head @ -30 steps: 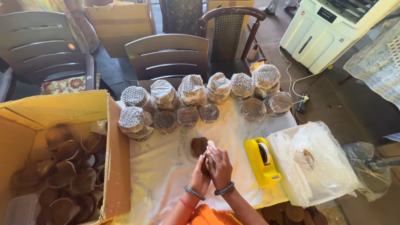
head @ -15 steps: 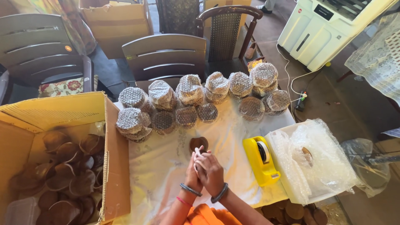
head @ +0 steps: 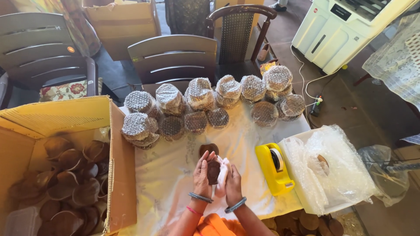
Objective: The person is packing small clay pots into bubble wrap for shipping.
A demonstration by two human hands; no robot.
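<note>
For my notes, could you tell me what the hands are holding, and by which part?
Both hands hold a small brown bowl: the left hand on its left edge, the right hand pressing white wrap against its right.

A dark brown disc (head: 213, 170) and a white sheet (head: 223, 171) are being seen at the centre. A white cloth (head: 175, 183) is being shown over the table. A bright yellow tape dispenser (head: 274, 168) is being set off against it. Brown bowls (head: 65, 175) are being framed by a tan cardboard box (head: 57, 116). Silvery dotted bubble-wrapped bundles (head: 199, 94) are being displayed. A floral cushion (head: 65, 91) in cream, red and green is being shown.
</note>
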